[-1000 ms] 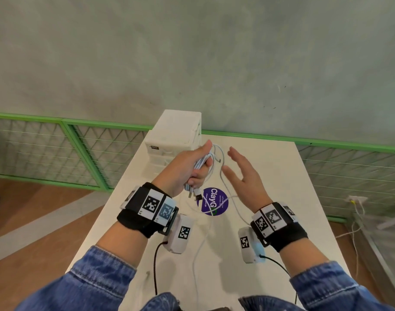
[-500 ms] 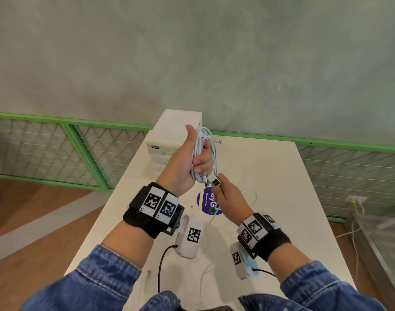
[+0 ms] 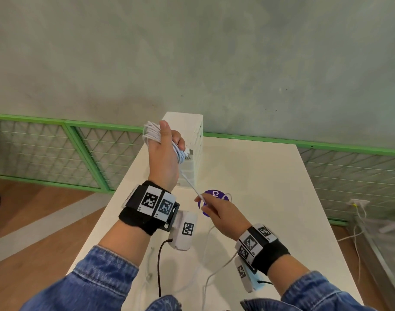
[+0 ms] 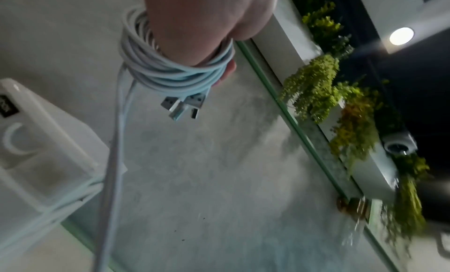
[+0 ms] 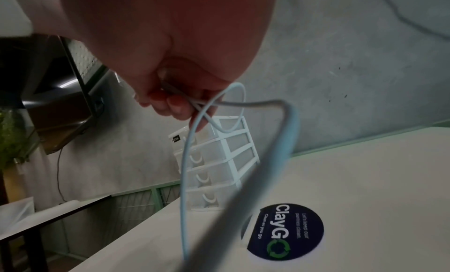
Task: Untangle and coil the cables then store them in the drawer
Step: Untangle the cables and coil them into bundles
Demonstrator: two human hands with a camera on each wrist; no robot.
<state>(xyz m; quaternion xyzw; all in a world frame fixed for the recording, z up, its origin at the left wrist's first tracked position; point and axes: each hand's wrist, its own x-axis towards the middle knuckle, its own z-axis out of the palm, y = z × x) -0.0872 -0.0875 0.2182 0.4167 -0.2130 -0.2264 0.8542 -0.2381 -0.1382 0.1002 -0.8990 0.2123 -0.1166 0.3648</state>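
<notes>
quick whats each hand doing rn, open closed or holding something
Left hand: closed, gripping the coiled white cables.
Right hand: closed, pinching the loose cable strand that runs up to the coil.

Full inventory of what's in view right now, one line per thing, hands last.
cable coil: one bundle, white, wound round the left hand, held above the table's far left corner
USB plugs: at least two, silver, hanging from the coil
loose cable: white, runs taut from the coil to the right hand, then trails down across the table
drawer unit: one, white, four drawers, all closed, on the table's far edge
round sticker: one, dark blue, on the table top
table: one, white
fence: green frame, wire mesh, behind the table
left hand: raised, grips the coil
right hand: lower, pinches the loose cable
</notes>
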